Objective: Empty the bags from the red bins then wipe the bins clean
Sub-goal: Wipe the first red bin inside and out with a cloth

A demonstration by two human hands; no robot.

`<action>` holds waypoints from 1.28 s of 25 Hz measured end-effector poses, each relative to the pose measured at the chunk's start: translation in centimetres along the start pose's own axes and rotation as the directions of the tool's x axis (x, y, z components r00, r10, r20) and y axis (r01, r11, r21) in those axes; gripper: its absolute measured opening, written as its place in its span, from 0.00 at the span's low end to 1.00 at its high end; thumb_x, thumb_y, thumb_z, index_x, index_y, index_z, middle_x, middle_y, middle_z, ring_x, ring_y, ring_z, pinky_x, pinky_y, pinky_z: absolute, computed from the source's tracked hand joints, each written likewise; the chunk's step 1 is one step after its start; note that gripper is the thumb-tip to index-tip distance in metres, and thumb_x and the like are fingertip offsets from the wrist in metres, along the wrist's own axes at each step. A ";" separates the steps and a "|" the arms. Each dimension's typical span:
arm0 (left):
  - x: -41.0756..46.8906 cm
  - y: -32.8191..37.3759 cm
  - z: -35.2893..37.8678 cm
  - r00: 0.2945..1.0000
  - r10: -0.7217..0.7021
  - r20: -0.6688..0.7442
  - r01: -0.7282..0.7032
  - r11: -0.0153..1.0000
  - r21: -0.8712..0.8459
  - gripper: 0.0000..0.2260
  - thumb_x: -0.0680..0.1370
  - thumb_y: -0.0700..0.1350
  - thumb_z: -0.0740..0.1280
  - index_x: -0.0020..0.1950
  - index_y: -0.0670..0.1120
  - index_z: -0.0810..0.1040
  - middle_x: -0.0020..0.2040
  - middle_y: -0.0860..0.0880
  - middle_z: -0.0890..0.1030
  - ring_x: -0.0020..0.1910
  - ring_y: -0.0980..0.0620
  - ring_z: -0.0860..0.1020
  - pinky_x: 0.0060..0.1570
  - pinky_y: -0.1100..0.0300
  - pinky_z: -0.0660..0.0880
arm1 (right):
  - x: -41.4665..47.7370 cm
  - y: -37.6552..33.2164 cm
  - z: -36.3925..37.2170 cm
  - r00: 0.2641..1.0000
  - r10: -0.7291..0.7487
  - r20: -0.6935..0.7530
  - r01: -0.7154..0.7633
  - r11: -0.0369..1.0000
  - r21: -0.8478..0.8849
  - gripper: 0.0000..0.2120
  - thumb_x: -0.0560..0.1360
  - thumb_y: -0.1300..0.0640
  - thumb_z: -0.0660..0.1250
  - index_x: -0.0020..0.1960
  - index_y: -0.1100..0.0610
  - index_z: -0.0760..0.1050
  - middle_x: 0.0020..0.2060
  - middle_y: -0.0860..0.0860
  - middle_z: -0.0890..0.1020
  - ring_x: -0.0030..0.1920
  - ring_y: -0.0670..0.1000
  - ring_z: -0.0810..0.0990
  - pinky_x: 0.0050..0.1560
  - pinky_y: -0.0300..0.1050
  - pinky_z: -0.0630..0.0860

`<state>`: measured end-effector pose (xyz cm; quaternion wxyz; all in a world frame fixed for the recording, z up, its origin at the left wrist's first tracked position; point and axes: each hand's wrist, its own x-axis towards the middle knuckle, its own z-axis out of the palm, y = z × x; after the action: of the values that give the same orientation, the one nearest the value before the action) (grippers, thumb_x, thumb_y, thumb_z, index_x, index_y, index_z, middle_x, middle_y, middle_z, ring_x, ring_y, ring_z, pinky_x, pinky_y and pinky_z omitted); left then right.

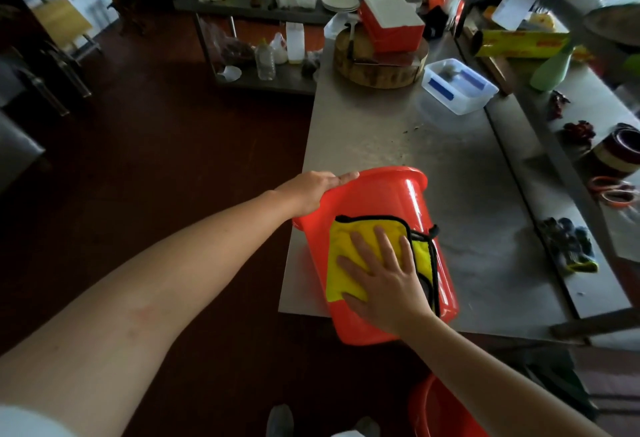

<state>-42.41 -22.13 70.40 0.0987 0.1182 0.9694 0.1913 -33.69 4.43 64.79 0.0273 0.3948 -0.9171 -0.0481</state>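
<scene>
A red plastic bin (381, 194) lies on its side at the near left corner of a steel table (398, 131). Its mouth faces away, so the inside cannot be seen. Its base hangs past the table's near edge, and its left side reaches the left edge.

The left hand (311, 190) grips the far left part of the rim, with most of its fingers out of sight behind the bin. The right hand (384, 280) lies flat with fingers spread, pressing a yellow black-edged cloth (346, 249) against the bin's upturned side. Part of the cloth is hidden under the palm.

A second red plastic bin (440, 412) stands on the floor at the near right, cut off by the bottom of the frame and partly covered by the right forearm.

Bare steel stretches beyond the first bin as far as a clear plastic box (460, 86) and a round wooden chopping block (377, 72). Left of the table is open dark red floor (173, 159). Blurred dark gloves (568, 246) lie to the right.
</scene>
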 end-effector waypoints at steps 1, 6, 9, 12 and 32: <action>-0.1 0.1 0.1 1.000 0.002 -0.005 -0.002 1.000 0.004 0.42 0.78 0.29 0.57 0.77 0.71 0.52 0.52 0.57 0.69 0.47 0.52 0.76 0.51 0.53 0.78 | -1.6 -0.1 0.3 1.000 -0.008 -0.005 0.008 1.000 0.007 0.33 0.75 0.28 0.56 0.78 0.37 0.62 0.82 0.48 0.53 0.81 0.64 0.46 0.73 0.76 0.50; -0.5 0.6 0.2 0.999 -0.030 -0.015 0.030 1.000 0.004 0.44 0.77 0.27 0.54 0.77 0.71 0.48 0.60 0.51 0.71 0.48 0.51 0.75 0.51 0.55 0.79 | -6.8 -0.5 1.1 1.000 -0.019 -0.019 0.020 0.999 0.048 0.33 0.75 0.29 0.60 0.77 0.38 0.64 0.82 0.49 0.54 0.81 0.65 0.49 0.72 0.76 0.55; -0.6 0.3 0.5 0.999 -0.032 -0.029 0.033 0.999 0.008 0.46 0.76 0.27 0.56 0.76 0.73 0.47 0.63 0.49 0.72 0.46 0.51 0.77 0.45 0.53 0.81 | -5.6 -0.3 0.5 1.000 0.014 -0.003 -0.014 0.998 0.068 0.34 0.74 0.28 0.59 0.78 0.36 0.62 0.82 0.47 0.53 0.81 0.64 0.47 0.72 0.76 0.56; -0.6 0.0 0.8 0.999 -0.003 -0.052 0.004 1.000 0.013 0.45 0.77 0.28 0.56 0.76 0.72 0.46 0.60 0.54 0.71 0.45 0.51 0.77 0.45 0.56 0.79 | -1.2 0.9 -0.6 0.994 0.108 0.011 -0.109 0.989 0.104 0.34 0.74 0.26 0.55 0.78 0.34 0.57 0.82 0.47 0.50 0.81 0.63 0.43 0.73 0.76 0.51; -2.8 -2.0 0.6 0.996 -0.028 -0.083 0.041 0.987 0.155 0.38 0.80 0.36 0.59 0.78 0.69 0.46 0.70 0.52 0.69 0.57 0.48 0.77 0.48 0.48 0.80 | -5.8 -0.4 0.7 0.986 0.165 0.009 -0.164 0.975 0.151 0.36 0.75 0.25 0.55 0.80 0.34 0.52 0.82 0.46 0.49 0.81 0.62 0.43 0.73 0.74 0.56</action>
<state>-39.94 -24.48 69.49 0.0531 0.1008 0.9865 0.1177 -29.46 8.39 63.97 0.0030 0.3184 -0.9476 0.0246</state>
